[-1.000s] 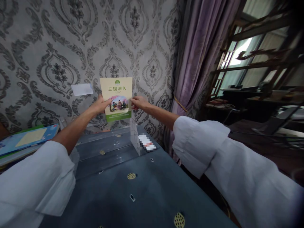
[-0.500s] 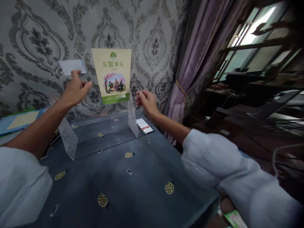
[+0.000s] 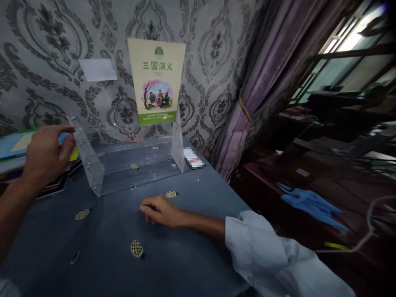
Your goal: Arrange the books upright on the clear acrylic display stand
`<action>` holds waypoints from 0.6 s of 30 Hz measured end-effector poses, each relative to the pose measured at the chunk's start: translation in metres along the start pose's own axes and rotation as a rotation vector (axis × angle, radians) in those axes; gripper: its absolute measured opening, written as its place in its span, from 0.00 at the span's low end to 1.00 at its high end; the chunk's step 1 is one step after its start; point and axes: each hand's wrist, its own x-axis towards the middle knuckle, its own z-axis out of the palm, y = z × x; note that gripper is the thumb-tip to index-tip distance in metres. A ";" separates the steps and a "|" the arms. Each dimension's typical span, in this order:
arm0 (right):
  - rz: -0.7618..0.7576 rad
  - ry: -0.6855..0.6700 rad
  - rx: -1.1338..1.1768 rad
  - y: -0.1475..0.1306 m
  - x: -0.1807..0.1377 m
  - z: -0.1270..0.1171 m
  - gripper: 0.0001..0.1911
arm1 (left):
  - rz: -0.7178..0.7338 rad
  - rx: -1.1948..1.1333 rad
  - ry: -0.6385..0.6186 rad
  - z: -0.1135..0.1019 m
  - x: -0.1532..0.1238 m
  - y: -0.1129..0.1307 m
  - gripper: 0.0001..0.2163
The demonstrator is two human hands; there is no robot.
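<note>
My left hand (image 3: 51, 152) is beside the left end panel of a clear plastic rack (image 3: 89, 159), above a stack of books (image 3: 18, 144). Its thumb and forefinger are apart, with nothing seen between them. Over the dark blue tablecloth (image 3: 185, 247), in front of the rack, my right hand (image 3: 161, 211) hangs palm down. Its fingers are loosely bent and hold nothing that I can see. A cream and green book (image 3: 159, 80) with a picture on its cover stands upright at the rack's right end, touched by neither hand.
A white card (image 3: 98, 70) is against the patterned wall behind the rack. To the right of the rack lies a phone (image 3: 193, 159), partly blurred out. A purple curtain (image 3: 244, 99) hangs beside the table; farther right, a blue cloth (image 3: 309, 202) lies on a dark red surface.
My left hand has come down and left from near the white card to the books. My right hand has dropped from beside the upright book towards the front of the table. The view has shifted.
</note>
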 end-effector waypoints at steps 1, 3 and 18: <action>0.002 -0.020 0.013 0.000 0.004 0.004 0.10 | 0.015 0.009 0.006 -0.002 -0.004 -0.001 0.28; 0.002 -0.047 0.030 0.003 0.007 0.011 0.10 | 0.036 0.021 0.017 -0.004 -0.012 -0.007 0.28; 0.007 0.020 0.125 0.024 0.004 0.023 0.26 | -0.452 0.289 -0.002 0.000 -0.047 -0.140 0.26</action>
